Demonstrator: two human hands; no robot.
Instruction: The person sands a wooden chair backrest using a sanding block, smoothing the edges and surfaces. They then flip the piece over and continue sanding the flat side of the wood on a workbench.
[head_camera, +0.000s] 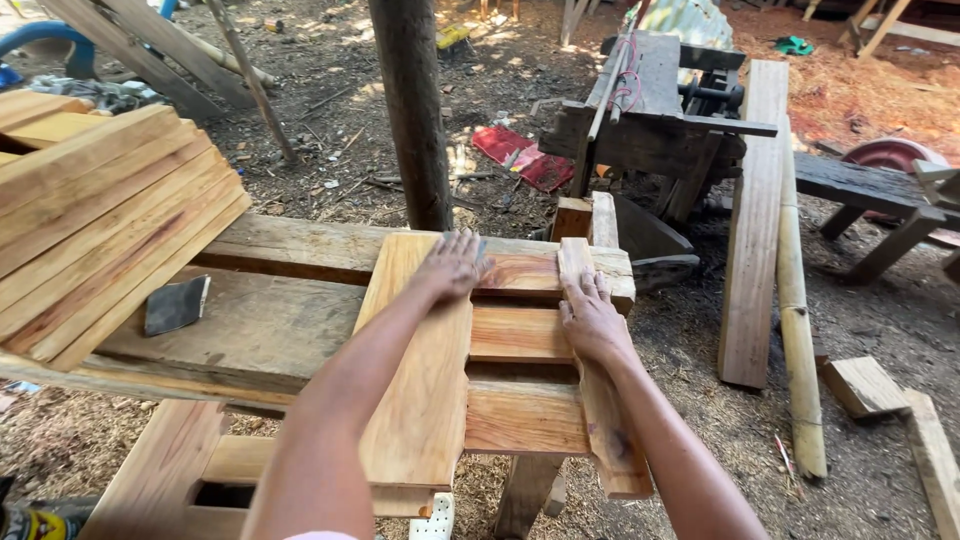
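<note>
Left hand (452, 265) lay flat, fingers spread, on the far end of a wide plank (422, 380); right hand (590, 318) lay flat on a narrow wooden strip (600, 390) beside it. Neither gripped, both just pressed palm down. Both pieces rested lengthwise across the rough timber bench (270, 330), near ends overhanging toward the person, well apart from each other with bench boards showing between. The plank looked stiff, fairly light, dry sawn surface, not slippery; best held by its long edges. The strip looked slim and rigid, easy to pinch at the sides. Arms reached straight forward, wrists low. A stack of planed boards (100, 220) sat left, a dark sanding sheet (175, 303) on the bench, a post (412, 110) behind.
</note>
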